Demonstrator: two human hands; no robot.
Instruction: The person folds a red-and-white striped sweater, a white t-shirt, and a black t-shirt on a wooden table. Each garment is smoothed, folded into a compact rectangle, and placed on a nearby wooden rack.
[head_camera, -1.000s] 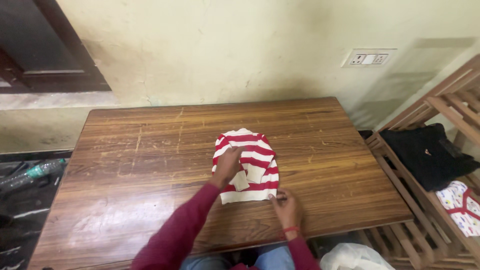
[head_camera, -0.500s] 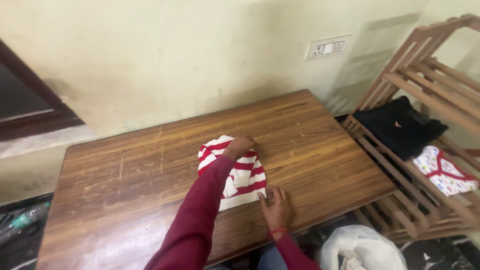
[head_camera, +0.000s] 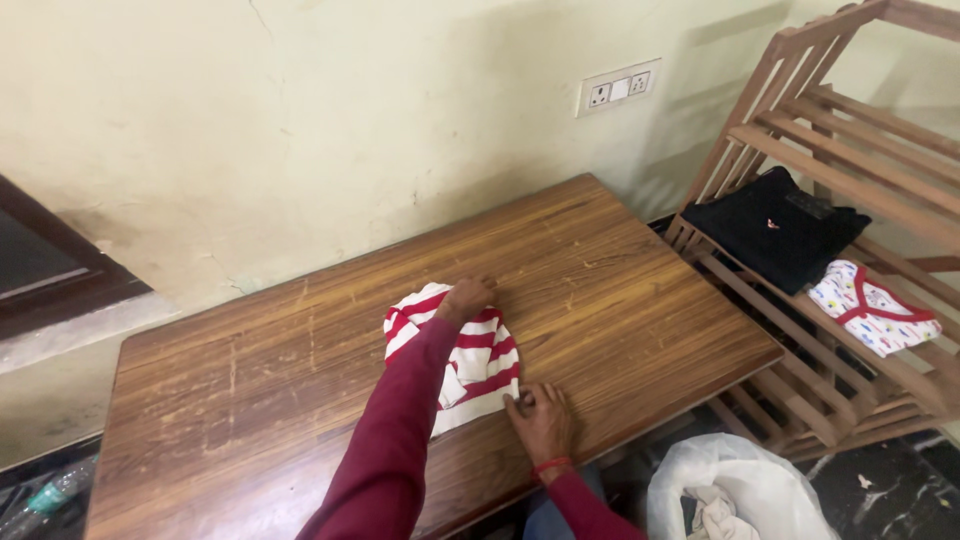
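Your left hand (head_camera: 465, 297) and right hand (head_camera: 540, 418) each pinch the striped garment (head_camera: 470, 360) mid-bench (head_camera: 250, 400), edges well apart.

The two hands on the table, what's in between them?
In the head view, the folded red-and-white striped cloth lies between the left hand at its far edge and the right hand at its near corner.

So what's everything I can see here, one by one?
striped garment: one, red and white, mid-table
table: one, brown wood, by wall
wooden rack: one, right of table
black garment: one, folded, on rack
patterned garment: one, white with red trim, on rack
plastic bag: one, white, on floor
wall socket: one, white
bottle: one, clear, lower left floor
left hand: on garment's far end
right hand: at garment's near corner
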